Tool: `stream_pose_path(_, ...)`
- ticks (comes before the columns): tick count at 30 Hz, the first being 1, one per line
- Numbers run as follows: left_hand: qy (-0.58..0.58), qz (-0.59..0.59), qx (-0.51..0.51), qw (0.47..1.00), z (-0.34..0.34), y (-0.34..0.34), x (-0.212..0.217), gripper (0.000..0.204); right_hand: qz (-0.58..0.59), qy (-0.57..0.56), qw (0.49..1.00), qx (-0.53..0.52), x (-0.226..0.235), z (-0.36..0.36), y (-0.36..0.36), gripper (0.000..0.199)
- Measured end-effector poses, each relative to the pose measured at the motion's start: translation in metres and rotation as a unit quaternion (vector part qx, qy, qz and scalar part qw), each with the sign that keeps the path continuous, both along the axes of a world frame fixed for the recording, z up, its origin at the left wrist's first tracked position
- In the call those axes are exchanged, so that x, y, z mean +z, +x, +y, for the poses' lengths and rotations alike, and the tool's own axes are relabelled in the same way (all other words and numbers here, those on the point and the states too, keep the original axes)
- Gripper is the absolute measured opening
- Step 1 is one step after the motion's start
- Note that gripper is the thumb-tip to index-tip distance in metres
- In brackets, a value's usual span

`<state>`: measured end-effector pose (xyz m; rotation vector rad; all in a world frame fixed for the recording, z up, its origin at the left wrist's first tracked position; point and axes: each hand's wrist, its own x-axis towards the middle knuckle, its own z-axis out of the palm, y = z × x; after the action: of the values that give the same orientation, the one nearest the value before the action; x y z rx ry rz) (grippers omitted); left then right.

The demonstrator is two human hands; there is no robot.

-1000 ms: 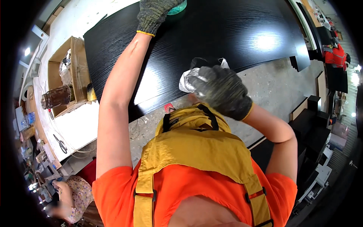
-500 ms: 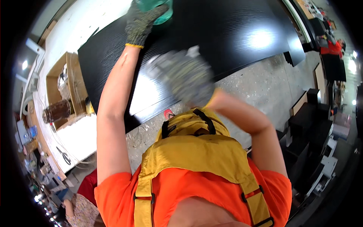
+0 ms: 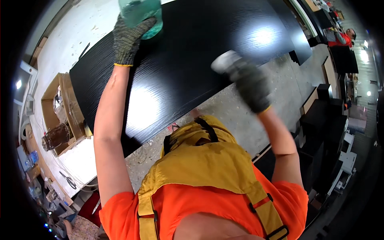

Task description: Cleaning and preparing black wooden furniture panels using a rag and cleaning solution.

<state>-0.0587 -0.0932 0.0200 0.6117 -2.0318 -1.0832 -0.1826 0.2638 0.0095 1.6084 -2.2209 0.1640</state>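
"Left?"
"My left fingers (image 3: 146, 26) wrap the green container (image 3: 142, 14) at the far edge of the black board (image 3: 192, 52)!"
"Right?"
"My right fingers (image 3: 240, 71), blurred, clutch the white cloth (image 3: 225, 61) over the board!"

2 white glare patches on black panel (image 3: 192, 52); right hand (image 3: 251, 85) motion-blurred; edges bowed, rim black.
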Motion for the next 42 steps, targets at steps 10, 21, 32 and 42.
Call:
stream_pose_path(10, -0.043, -0.008, 0.015, 0.999, -0.001, -0.006, -0.001, 0.069, -0.061, 0.005, 0.994, -0.095, 0.015, 0.039, -0.054, 0.025)
stream_pose_path(21, -0.015, -0.006, 0.015, 1.0, -0.004, 0.003, -0.001, 0.061, -0.112, 0.007, 0.979, -0.173, 0.046, 0.051, -0.042, 0.022)
stream_pose_path(32, 0.053, 0.038, -0.037, 0.997, -0.007, 0.004, -0.009, 0.054, -0.149, 0.035, 0.986, 0.061, 0.028, -0.006, 0.06, 0.031)
stream_pose_path(42, 0.054, 0.066, -0.013, 0.996, -0.003, -0.005, -0.006, 0.058, -0.133, -0.044, 0.984, -0.113, 0.004, 0.055, -0.083, 0.027)
